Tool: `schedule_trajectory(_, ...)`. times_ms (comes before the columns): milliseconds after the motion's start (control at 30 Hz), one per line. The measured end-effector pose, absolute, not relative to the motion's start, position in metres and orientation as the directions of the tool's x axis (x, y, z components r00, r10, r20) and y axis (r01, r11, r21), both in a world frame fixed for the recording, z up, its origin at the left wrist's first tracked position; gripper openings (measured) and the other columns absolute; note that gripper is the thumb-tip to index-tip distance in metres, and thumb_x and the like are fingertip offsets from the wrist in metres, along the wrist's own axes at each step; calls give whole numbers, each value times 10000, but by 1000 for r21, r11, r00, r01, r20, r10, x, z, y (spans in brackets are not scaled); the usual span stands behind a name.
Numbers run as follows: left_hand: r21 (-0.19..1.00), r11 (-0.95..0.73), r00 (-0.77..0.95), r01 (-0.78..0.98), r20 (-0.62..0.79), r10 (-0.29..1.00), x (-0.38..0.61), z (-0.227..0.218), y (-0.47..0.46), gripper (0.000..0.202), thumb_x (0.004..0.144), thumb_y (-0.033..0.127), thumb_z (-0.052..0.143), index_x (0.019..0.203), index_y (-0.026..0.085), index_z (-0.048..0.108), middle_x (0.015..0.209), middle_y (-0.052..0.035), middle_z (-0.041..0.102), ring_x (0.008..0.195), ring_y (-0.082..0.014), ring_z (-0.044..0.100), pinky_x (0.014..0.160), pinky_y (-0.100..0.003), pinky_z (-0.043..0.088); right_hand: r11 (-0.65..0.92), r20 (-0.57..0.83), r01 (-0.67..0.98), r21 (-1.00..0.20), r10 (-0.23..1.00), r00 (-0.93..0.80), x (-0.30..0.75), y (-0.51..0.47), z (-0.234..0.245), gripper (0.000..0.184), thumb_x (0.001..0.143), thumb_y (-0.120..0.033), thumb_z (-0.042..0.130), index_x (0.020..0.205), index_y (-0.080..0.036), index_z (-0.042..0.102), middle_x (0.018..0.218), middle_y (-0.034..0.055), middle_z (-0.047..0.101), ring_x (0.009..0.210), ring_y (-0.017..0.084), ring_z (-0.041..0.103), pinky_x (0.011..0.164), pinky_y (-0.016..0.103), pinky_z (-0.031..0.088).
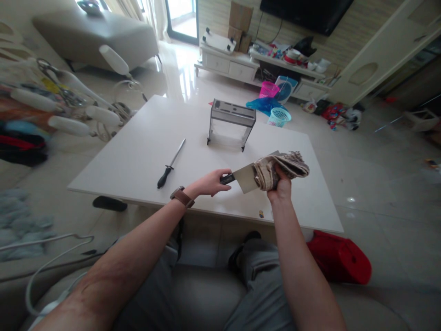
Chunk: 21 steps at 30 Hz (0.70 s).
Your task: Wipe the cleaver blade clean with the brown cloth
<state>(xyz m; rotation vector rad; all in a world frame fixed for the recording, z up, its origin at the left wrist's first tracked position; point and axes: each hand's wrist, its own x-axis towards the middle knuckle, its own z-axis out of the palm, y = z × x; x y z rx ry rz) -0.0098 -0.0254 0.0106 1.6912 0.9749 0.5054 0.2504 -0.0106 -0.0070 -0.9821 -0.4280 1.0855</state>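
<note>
A cleaver [245, 179] with a broad metal blade is held above the near right part of the white table [144, 138]. My left hand [215, 181] is closed round its black handle. Folded over the far part of the blade is a brown and cream cloth [275, 171], gripped from below by my right hand [281, 186]; the blade's end is mostly hidden in it. A sharpening steel [171, 164] with a black handle lies on the table to the left. Farther back stands an empty-looking grey knife block [232, 120] with clear sides.
A small sticker [261, 214] is at the table's near edge. Beyond the table, a pink basket [269, 89], a light blue basket [279, 117] and a blue plastic bag [263, 105] lie on the floor. A red stool-like object [339, 257] is at my right. A lamp [103, 115] stands left.
</note>
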Motion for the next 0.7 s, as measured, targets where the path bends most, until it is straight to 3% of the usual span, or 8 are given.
schedule_trajectory(167, 931, -78, 560, 357, -146, 816, -11, 6, -27, 300, 808, 295, 672, 1076, 183, 597, 592, 65, 533, 375, -100, 485, 343, -196, 383, 98, -162, -549, -830, 900, 405, 248, -14, -6, 343, 637, -273, 887, 941, -233, 732, 1001, -5, 807, 920, 194, 764, 867, 393, 652)
schedule_trajectory(467, 958, -63, 462, 280, -77, 883, 8, -2, -30, 413, 797, 271, 672, 1192, 178, 594, 677, 49, 582, 391, -101, 515, 340, -203, 394, 23, -192, -525, -851, 917, 350, 201, -26, -15, 385, 582, -289, 914, 918, -211, 744, 935, -12, 800, 857, 191, 751, 864, 375, 639)
schedule_trajectory(700, 961, 36, 523, 275, -181, 833, -6, 10, -19, 390, 771, 252, 712, 1138, 160, 615, 493, 85, 475, 364, -92, 440, 358, -187, 368, 117, -176, -526, -843, 863, 474, 221, -17, -6, 409, 518, -204, 903, 896, -189, 748, 925, -11, 794, 879, 208, 742, 900, 397, 634)
